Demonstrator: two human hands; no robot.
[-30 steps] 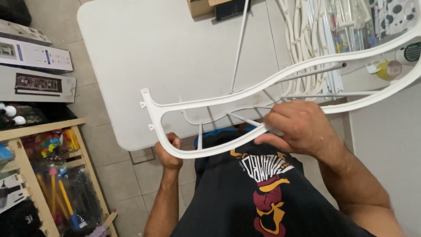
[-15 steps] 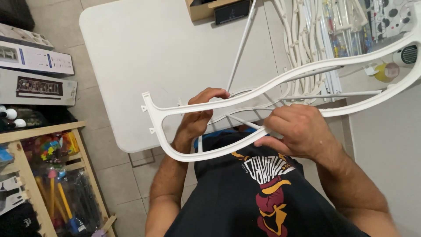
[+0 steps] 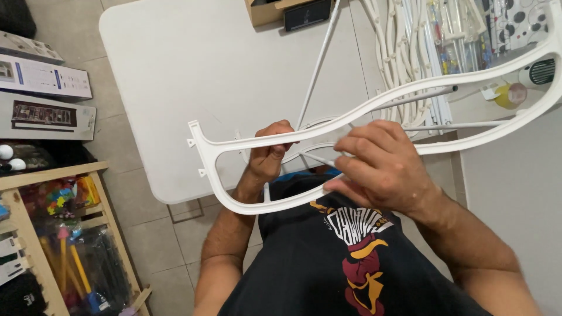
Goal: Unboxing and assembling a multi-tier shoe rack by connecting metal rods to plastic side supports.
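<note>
The person is holding a long white curved frame (image 3: pixel 351 126) up over the white tabletop (image 3: pixel 193 76), its closed end toward the left of the view and its two rails running off to the upper right. The left hand (image 3: pixel 270 153) is gripping the upper rail from below, fingers curled over it near the closed end. The right hand (image 3: pixel 383 167) is sitting at the lower rail, fingers bent and pinched together, apparently closing on a thin white rod (image 3: pixel 316 157) crossing inside the frame, though blur is making the contact hard to confirm. More white frames (image 3: pixel 404 52) are lying stacked at the tabletop's far right. A cardboard box (image 3: pixel 266 11) is resting at the far edge. Flat boxes (image 3: pixel 44 76) are lying on the floor to the left, beside a wooden shelf (image 3: pixel 35 175) of coloured items.
</note>
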